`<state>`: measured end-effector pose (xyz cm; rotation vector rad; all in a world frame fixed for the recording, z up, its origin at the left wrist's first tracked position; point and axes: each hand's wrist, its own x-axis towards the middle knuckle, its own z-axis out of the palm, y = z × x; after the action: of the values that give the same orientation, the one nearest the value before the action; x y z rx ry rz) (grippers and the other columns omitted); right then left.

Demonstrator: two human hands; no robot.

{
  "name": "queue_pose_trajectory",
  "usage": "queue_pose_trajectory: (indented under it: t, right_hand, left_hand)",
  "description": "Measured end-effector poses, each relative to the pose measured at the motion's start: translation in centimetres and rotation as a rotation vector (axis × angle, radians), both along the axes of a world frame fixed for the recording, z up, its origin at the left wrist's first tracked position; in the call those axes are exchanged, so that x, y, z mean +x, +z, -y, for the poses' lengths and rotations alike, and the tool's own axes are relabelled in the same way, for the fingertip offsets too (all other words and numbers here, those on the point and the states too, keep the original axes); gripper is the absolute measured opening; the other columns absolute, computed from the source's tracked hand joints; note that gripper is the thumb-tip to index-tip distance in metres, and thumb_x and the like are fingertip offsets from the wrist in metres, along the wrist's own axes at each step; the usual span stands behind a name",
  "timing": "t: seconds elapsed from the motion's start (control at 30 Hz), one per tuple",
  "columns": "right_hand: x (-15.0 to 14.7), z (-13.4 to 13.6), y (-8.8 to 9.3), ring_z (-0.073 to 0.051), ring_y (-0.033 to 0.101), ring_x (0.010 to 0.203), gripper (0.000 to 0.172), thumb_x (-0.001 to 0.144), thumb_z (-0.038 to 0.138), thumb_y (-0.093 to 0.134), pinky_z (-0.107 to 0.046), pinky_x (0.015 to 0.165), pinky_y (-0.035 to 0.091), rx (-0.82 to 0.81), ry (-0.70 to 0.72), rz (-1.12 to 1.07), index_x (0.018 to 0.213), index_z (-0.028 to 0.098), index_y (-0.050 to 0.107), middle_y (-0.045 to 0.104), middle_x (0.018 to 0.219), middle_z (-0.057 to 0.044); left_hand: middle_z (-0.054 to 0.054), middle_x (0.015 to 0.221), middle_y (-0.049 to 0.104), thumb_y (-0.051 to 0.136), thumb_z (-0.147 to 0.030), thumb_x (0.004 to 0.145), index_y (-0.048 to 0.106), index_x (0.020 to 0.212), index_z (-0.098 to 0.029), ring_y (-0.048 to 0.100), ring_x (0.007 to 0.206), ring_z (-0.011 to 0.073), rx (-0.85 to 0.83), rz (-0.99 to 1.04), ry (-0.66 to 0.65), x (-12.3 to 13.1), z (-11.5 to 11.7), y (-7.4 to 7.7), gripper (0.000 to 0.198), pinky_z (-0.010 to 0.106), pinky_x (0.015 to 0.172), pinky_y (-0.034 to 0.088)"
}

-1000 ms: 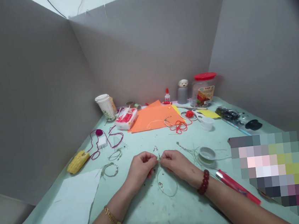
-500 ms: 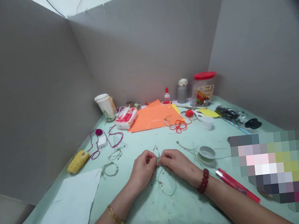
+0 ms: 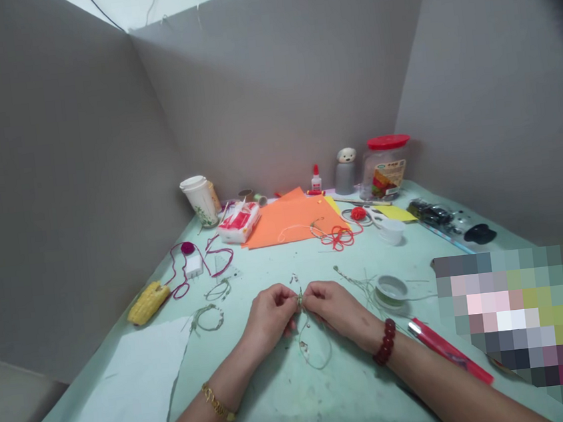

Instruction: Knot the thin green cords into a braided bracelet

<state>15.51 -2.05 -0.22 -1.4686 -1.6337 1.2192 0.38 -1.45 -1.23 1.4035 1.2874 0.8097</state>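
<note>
One green cord (image 3: 304, 347), looped, between pinching fingers (image 3: 289, 299)

I read this as a craft desk (image 3: 303, 417) in a partitioned cubicle; whether an office or workshop surrounds it, I can't tell. From the wearer's position, grey panels (image 3: 273, 91) rise at ten, twelve and two o'clock. Orange paper (image 3: 290, 220) and a glue bottle (image 3: 316, 182) sit toward twelve, scissors (image 3: 373, 215) toward one, green cord (image 3: 321, 368) between the hands (image 3: 271, 319).
</note>
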Motion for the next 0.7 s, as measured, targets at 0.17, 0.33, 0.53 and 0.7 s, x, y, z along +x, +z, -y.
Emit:
queue_pose_trajectory:
  t: [0.17, 0.33, 0.53, 0.7]
  right_hand:
    - [0.0, 0.0, 0.2, -0.007, 0.033, 0.043, 0.016, 0.072, 0.022, 0.046, -0.020, 0.043, 0.024, -0.006, -0.002, 0.016, 0.056, 0.017, 0.045, 0.042, 0.047, 0.005]
    - [0.0, 0.1, 0.3, -0.006, 0.034, 0.043, 0.015, 0.071, 0.021, 0.045, -0.020, 0.044, 0.025, -0.010, -0.018, 0.011, 0.057, 0.017, 0.047, 0.043, 0.047, 0.004]
    - [0.1, 0.2, 0.8, -0.006, 0.033, 0.042, 0.016, 0.072, 0.020, 0.046, -0.020, 0.043, 0.024, -0.046, -0.014, 0.007, 0.057, 0.017, 0.046, 0.043, 0.044, 0.005]
    - [0.0, 0.4, 1.2, -0.005, 0.030, 0.039, 0.015, 0.073, 0.019, 0.046, -0.020, 0.040, 0.022, -0.080, -0.017, -0.036, 0.059, 0.017, 0.047, 0.043, 0.045, 0.005]
  left_hand:
    - [-0.003, 0.057, 0.054, 0.057, -0.029, 0.072, 0.056, 0.078, -0.015, 0.048, 0.042, 0.0067, -0.047, 0.084, -0.020, -0.1, -0.2, 0.3, 0.016, 0.017, 0.037, 0.037]
    - [0.002, 0.067, 0.061, 0.062, -0.027, 0.067, 0.056, 0.078, -0.013, 0.054, 0.048, 0.0073, -0.115, 0.142, -0.002, -0.4, -0.2, 1.2, 0.019, 0.017, 0.040, 0.040]
    - [0.001, 0.061, 0.059, 0.063, -0.027, 0.066, 0.057, 0.075, -0.014, 0.055, 0.051, 0.0090, -0.103, 0.117, -0.022, -0.7, -0.3, 0.8, 0.017, 0.018, 0.042, 0.043]
    - [-0.001, 0.055, 0.056, 0.057, -0.028, 0.071, 0.056, 0.074, -0.016, 0.052, 0.046, 0.0093, -0.050, 0.055, 0.005, -0.6, -0.5, 0.1, 0.013, 0.019, 0.040, 0.041]
